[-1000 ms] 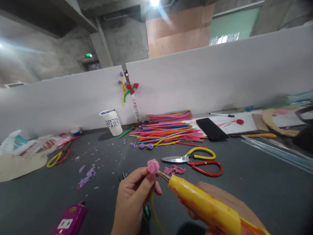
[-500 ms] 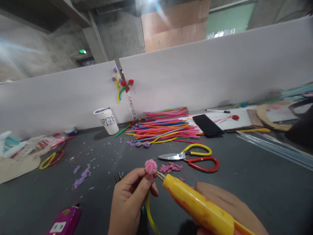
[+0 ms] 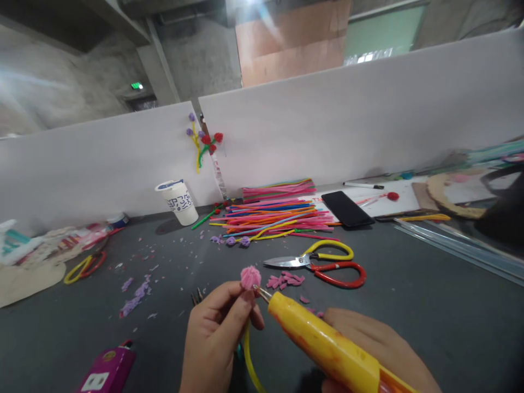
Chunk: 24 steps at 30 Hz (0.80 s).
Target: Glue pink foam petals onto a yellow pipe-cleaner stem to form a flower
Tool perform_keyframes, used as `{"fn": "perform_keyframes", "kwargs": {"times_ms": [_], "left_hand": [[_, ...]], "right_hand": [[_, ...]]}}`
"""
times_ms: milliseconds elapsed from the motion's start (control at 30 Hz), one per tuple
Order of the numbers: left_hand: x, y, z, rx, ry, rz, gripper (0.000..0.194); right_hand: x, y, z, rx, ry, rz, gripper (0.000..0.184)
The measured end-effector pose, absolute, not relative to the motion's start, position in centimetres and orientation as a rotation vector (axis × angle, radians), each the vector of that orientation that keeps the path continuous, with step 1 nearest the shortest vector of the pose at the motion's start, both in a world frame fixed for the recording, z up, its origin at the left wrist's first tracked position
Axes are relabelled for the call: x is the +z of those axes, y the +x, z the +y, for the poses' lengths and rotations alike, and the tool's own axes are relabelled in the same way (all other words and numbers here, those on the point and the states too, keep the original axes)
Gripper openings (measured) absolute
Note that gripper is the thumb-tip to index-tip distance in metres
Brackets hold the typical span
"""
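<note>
Between the thumb and fingers of my left hand [image 3: 223, 330] is a pink pipe-cleaner flower [image 3: 250, 278], with a yellow stem [image 3: 250, 363] hanging below it. My right hand [image 3: 376, 346] is wrapped around a yellow hot glue gun [image 3: 323, 338], whose metal nozzle touches or nearly touches the lower right side of the pink head. Just behind the nozzle lie cut pink pieces [image 3: 285, 280]. Scissors [image 3: 309, 262] with one yellow and one red handle rest beyond them, blades slightly apart.
Bundled coloured pipe cleaners [image 3: 274, 215] lie at the back, beside a black phone [image 3: 347, 208]. A white paper cup [image 3: 179, 203] stands left of them. Purple scraps [image 3: 136, 297], a second pair of scissors [image 3: 85, 267] and a purple power strip [image 3: 108, 368] are at left.
The glue gun has shifted slightly left and down, its nozzle now lower against the flower head. My left hand keeps its hold almost unmoved.
</note>
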State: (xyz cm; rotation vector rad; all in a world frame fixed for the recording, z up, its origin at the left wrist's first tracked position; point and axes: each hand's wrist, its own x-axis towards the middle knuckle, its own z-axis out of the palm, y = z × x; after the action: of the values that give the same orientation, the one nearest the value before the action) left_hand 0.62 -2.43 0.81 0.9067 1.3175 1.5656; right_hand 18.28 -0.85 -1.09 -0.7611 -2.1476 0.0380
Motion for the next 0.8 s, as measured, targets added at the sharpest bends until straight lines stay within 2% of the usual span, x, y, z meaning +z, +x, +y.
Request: {"fn": "perform_keyframes", "kwargs": {"times_ms": [400,800], "left_hand": [[0.3,0.1,-2.3,1.521,0.96,1.294,0.019],[0.5,0.4,-2.5,1.525,0.906,1.351,0.019]], "right_hand": [[-1.7,18.4,-0.6,0.071,-0.642,-2.129,0.052],[-2.4,18.8,-0.3,0.185,-0.66,-2.229,0.034]]}}
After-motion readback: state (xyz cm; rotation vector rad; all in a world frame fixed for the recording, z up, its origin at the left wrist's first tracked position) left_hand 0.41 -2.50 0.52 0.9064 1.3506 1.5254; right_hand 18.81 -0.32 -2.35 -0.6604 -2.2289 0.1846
